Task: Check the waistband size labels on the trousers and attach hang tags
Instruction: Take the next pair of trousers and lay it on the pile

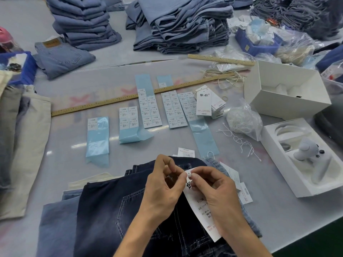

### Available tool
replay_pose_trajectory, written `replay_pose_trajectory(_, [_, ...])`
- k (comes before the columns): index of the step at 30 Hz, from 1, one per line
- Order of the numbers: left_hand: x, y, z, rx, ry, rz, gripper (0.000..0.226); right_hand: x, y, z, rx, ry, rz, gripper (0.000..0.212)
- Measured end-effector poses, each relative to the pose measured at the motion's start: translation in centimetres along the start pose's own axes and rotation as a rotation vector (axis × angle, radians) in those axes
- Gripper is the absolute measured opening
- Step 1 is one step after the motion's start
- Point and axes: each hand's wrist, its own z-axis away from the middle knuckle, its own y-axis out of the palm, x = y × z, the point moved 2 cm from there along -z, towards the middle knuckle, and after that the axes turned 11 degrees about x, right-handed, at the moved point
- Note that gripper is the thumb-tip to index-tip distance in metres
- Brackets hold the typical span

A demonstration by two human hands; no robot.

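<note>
A: We have both hands at the waistband. Our left hand (163,184) curls its thumb and forefinger together, pinching something too small for us to make out. Our right hand (213,190) pinches the top of the hang tag (199,210).

B: The tag is white card with black printing, slanting from our fingertips toward five o'clock, lying on the dark trousers (111,216). Those are deep navy denim with pale stitching round a back pocket, on top of paler jeans.

A: At twelve o'clock we see sticker sheets (150,110) on blue backing, then a long ruler (130,98). At two o'clock sits a stack of tags (209,104).

B: Bare table (61,160) lies at ten o'clock; at three o'clock a white tray (304,156) crowds the edge.
</note>
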Motion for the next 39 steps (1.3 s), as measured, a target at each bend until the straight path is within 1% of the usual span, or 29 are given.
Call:
replay_pose_trajectory(7, [-0.1, -0.1, 0.0, 0.070, -0.018, 0.001, 0.039, 0.0, 0.1, 0.0, 0.021, 0.008, 0.031, 0.011])
replay_pose_trajectory(10, [0.0, -0.1, -0.1, 0.069, -0.014, 0.014, 0.037, 0.1, 0.2, 0.0, 0.037, -0.012, 0.069, 0.011])
replay_pose_trajectory(13, [0.2, -0.3, -0.2, 0.062, -0.016, 0.031, 0.034, 0.1, 0.1, 0.1, 0.029, -0.015, 0.050, 0.008])
replay_pose_trajectory(16, [0.5, -0.7, -0.3, 0.048, -0.055, 0.058, 0.038, 0.0, 0.0, 0.2, 0.047, -0.017, 0.059, 0.008])
replay_pose_trajectory(23, [1.6, -1.3, -0.9, 0.189, -0.118, 0.149, 0.036, 0.2, -0.4, 0.2, 0.132, -0.026, 0.102, 0.009])
replay_pose_trajectory(26, [1.7, -1.2, -1.2, 0.250, -0.125, 0.164, 0.032, 0.0, -0.4, 0.3, 0.098, -0.019, 0.114, 0.007])
replay_pose_trajectory(30, [1.7, -1.3, -1.3, 0.289, -0.118, 0.153, 0.022, 0.2, -0.3, 0.2, 0.069, -0.051, 0.143, 0.010])
replay_pose_trajectory(32, [1.6, -1.3, -1.2, 0.294, -0.125, 0.147, 0.016, 0.3, -0.5, 0.1, 0.072, -0.052, 0.212, 0.023])
replay_pose_trajectory(34, [1.6, -1.4, -1.0, 0.253, -0.139, 0.160, 0.014, 0.3, -0.8, 0.3, 0.094, -0.031, 0.302, 0.033])
replay_pose_trajectory(36, [1.7, -1.7, -0.6, 0.187, -0.159, 0.182, 0.014, 0.3, -1.2, 0.6, 0.083, -0.040, 0.395, 0.034])
replay_pose_trajectory(38, [1.8, -2.1, -0.3, 0.136, -0.179, 0.176, 0.016, 0.2, -2.0, 0.9, 0.015, -0.068, 0.610, 0.035])
replay_pose_trajectory(39, [1.8, -2.2, -0.1, 0.117, -0.189, 0.166, 0.017, 0.1, -2.3, 1.1, 0.008, -0.050, 0.738, 0.040])
